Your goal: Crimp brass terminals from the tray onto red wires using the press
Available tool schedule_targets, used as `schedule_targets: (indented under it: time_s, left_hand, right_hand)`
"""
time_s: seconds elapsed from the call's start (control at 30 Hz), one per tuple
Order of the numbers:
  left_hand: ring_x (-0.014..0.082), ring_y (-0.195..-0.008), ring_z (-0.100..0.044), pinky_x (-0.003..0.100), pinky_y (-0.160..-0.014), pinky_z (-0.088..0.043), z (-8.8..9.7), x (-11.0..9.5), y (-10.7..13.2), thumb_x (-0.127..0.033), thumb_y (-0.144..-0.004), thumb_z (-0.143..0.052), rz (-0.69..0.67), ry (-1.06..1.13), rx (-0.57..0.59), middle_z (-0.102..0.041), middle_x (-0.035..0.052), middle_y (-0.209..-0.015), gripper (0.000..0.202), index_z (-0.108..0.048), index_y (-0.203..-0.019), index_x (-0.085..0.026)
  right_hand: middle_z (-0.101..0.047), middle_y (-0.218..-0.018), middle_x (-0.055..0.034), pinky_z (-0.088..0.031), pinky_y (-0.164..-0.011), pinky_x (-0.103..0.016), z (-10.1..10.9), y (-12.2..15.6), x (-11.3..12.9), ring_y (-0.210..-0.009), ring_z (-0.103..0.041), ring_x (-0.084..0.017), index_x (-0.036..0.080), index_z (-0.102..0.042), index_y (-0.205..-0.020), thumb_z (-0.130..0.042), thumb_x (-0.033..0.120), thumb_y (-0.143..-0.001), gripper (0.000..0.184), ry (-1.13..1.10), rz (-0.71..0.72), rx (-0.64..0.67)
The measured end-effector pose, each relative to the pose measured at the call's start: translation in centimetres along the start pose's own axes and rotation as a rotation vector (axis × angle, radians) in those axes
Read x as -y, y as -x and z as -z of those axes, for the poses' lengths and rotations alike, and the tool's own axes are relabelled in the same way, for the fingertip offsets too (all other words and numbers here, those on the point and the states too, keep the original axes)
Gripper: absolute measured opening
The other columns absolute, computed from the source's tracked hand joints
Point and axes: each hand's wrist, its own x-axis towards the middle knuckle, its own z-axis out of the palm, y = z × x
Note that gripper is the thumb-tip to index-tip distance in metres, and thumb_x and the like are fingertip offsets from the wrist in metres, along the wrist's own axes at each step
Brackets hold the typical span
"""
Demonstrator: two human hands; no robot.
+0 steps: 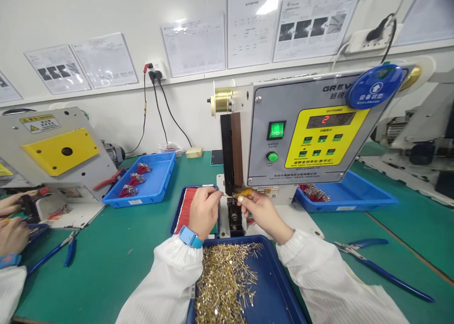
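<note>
My left hand, with a blue wrist strap, pinches a thin wire at the crimping head of the machine. From the other side of that head, my right hand closes thumb and index finger on something too small to make out. A yellow finger cot covers the right index fingertip. Below both hands is a dark blue tray with a heap of small gold-coloured metal pins. Beside my left hand, a smaller tray holds red wires.
The grey crimping machine stands directly ahead. Blue-handled pliers lie at right. Blue bins with wire bundles stand left and behind the machine. At far left, a co-worker's hand is near another machine and pliers.
</note>
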Motion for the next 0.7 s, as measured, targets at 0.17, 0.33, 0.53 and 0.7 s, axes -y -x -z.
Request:
schedule_targets:
  time_s: [0.17,0.33,0.53,0.7]
  left_hand:
    - [0.0192,-0.088,-0.053,0.033,-0.079,-0.047,0.2,-0.06,-0.2,-0.015,-0.094,-0.047,-0.001,-0.006,-0.008,-0.061,0.0068,-0.091,0.016,-0.062,-0.098,-0.017]
    - [0.0192,-0.087,-0.052,0.032,-0.078,-0.046,0.15,-0.13,-0.21,-0.015,-0.094,-0.047,-0.02,0.0,0.02,-0.06,0.0063,-0.089,0.015,-0.062,-0.094,-0.017]
    - [0.0193,-0.088,-0.051,0.032,-0.077,-0.045,-0.04,-0.05,-0.05,-0.012,-0.093,-0.045,-0.037,-0.01,0.048,-0.059,0.0065,-0.089,0.019,-0.063,-0.094,-0.018]
    - [0.0196,-0.088,-0.052,0.032,-0.077,-0.046,-0.12,-0.03,-0.03,-0.011,-0.093,-0.045,-0.045,-0.006,0.068,-0.059,0.0066,-0.09,0.02,-0.063,-0.094,-0.018]
  right_hand:
    - [-0.055,-0.055,0.0011,-0.043,-0.049,-0.026,-0.37,0.08,-0.12,-0.046,-0.051,-0.013,0.018,-0.051,-0.075,-0.058,0.052,-0.078,0.035,-0.012,0.042,-0.063]
    - [-0.055,-0.054,0.0013,-0.043,-0.047,-0.026,-0.74,0.18,-0.23,-0.045,-0.052,-0.013,0.018,-0.051,-0.078,-0.057,0.056,-0.08,0.038,0.011,0.061,-0.116]
    - [-0.053,-0.052,0.0022,-0.041,-0.044,-0.025,-0.9,0.27,-0.11,-0.044,-0.049,-0.013,0.019,-0.05,-0.078,-0.058,0.058,-0.076,0.039,0.037,0.058,-0.111]
    - [-0.053,-0.053,0.0022,-0.042,-0.045,-0.025,-0.9,0.32,-0.05,-0.045,-0.049,-0.013,0.02,-0.049,-0.077,-0.058,0.057,-0.076,0.038,0.052,0.048,-0.105]
